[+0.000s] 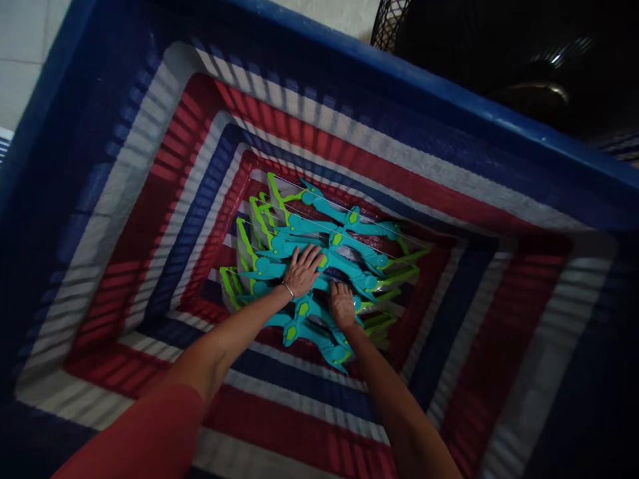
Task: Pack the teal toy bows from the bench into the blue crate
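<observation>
Blue crate (449,92) with striped lining (279,424); pale tiled floor (22,30) beyond. Left hand (303,271) lies open on bows (345,267); right hand (342,305) curls there, grip apparently obscured.

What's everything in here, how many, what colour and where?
Crate: one, blue, nearly filling the view
Striped lining: one, red-white-blue, inside the crate
Toy bows: at least five, turquoise and green, overlapping on the lining
Mesh thing: one, black, upper right
Floor: one, pale grey, top and upper left
Striped patch: one, blue and white, left edge
Bracelet: one, silvery, left wrist
Sleeve: one, red, lower left
Forearms: two, bare, reaching into the crate
Left hand: one, bare, on the bows
Right hand: one, bare, on the bows
</observation>
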Demonstrator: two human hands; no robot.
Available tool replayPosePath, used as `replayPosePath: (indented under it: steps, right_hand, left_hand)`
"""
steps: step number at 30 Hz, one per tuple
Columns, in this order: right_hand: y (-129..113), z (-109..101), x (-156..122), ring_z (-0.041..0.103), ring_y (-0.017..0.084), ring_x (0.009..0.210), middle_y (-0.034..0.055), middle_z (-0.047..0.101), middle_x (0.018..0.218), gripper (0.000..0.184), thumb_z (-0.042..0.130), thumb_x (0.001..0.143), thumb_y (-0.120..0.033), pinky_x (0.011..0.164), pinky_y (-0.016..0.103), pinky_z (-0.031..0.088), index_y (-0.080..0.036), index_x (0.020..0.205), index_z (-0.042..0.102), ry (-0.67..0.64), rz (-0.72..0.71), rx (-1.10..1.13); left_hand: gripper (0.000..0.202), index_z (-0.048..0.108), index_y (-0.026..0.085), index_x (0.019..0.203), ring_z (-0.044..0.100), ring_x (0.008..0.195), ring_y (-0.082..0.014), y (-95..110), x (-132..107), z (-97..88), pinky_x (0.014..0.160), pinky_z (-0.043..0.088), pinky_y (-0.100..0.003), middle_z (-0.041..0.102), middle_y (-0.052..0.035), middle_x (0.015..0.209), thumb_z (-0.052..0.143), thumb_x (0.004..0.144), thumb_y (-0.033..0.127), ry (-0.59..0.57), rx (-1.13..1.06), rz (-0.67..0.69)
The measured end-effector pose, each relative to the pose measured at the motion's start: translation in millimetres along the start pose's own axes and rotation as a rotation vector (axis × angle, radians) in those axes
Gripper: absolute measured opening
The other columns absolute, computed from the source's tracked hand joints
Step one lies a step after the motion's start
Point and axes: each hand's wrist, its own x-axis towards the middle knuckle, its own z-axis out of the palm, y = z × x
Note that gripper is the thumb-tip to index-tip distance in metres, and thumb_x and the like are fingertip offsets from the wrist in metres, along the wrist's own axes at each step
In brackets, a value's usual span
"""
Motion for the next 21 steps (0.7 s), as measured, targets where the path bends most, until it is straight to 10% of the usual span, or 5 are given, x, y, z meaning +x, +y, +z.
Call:
replayPosePath:
  steps: [21]
  right_hand:
    - [9.7, 9.6, -0.8, 0.049, 0.031, 0.129, 0.0253, 0.054, 0.142, 0.047, 0.041, 0.1, -0.013, 0.107, 0.046, 0.04, -0.005, 0.145, 0.05, -0.003, 0.039, -0.057]
  left_hand:
    - [0.061, 0.033, 0.019, 0.16, 0.01, 0.16, -0.0303, 13.8, 1.3, 16.5, 0.13, 0.009, -0.061, 0.02, -0.0098, 0.171, 0.042, 0.103, 0.039, 0.009, -0.016, 0.007]
